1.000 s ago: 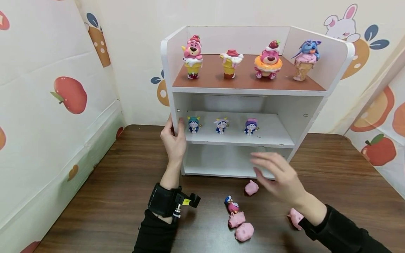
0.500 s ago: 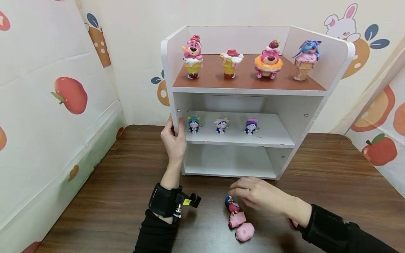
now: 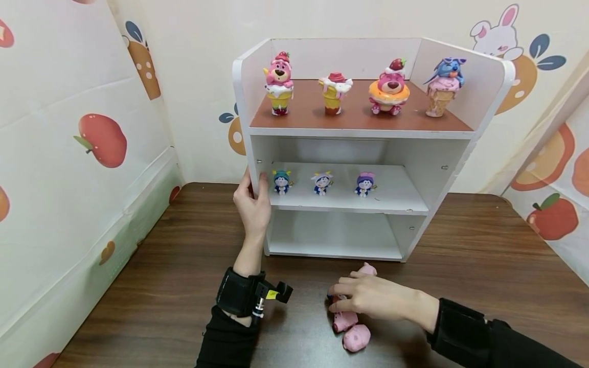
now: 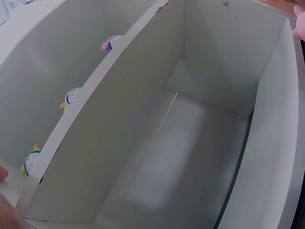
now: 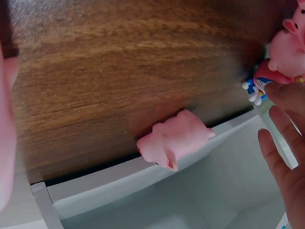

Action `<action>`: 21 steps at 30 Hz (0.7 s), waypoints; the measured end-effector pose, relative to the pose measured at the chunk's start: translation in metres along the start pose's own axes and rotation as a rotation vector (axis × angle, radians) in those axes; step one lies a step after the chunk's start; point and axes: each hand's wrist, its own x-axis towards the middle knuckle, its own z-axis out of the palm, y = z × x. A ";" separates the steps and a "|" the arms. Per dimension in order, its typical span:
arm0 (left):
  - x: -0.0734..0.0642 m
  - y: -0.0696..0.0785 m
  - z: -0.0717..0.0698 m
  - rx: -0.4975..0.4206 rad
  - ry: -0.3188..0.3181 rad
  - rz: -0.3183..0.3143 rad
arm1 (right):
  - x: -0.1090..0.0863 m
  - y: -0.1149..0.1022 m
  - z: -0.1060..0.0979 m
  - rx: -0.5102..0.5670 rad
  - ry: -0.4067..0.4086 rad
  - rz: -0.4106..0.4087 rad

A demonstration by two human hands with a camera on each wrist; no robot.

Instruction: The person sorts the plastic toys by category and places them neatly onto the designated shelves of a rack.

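My left hand (image 3: 252, 207) grips the left side panel of a white three-level display shelf (image 3: 363, 134); blurred bits of its fingers show at the left wrist view's lower left edge. On the table, my right hand (image 3: 372, 296) reaches over a small pink-and-blue figurine (image 5: 267, 78), fingers spread, one fingertip overlapping it in the right wrist view. Mostly covered in the head view, the figurine lies beside a pink pig (image 3: 345, 321). A second pig (image 3: 356, 338) lies nearer me. Another pig (image 5: 176, 138) sits by the shelf's front edge.
Several ice-cream-style figurines, including a pink bear (image 3: 278, 84) and a blue one (image 3: 443, 87), stand on the brown top level. Three little hatted figurines, one in purple (image 3: 365, 184), line the middle shelf. Patterned walls enclose the wooden table (image 3: 161, 306).
My right hand has moved from in front of the lower shelf, down and left, onto the pink-and-blue figurine. My left hand keeps its grip on the side panel.
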 end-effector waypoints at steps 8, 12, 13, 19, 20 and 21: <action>0.000 0.001 0.000 -0.005 -0.002 0.000 | 0.004 0.000 0.003 -0.032 -0.088 -0.005; 0.000 -0.002 0.000 -0.011 -0.002 0.000 | 0.005 0.000 0.004 -0.048 -0.112 -0.003; 0.000 -0.005 0.000 -0.017 -0.002 0.002 | 0.005 0.000 0.005 -0.055 -0.111 -0.006; 0.002 -0.026 -0.002 -0.037 -0.004 0.019 | 0.004 0.000 0.006 -0.089 -0.065 0.000; 0.002 -0.028 -0.002 -0.035 -0.003 0.025 | 0.004 0.001 0.006 -0.081 -0.047 0.012; 0.002 -0.029 -0.002 -0.032 -0.003 0.030 | 0.004 0.002 0.006 -0.069 -0.027 0.026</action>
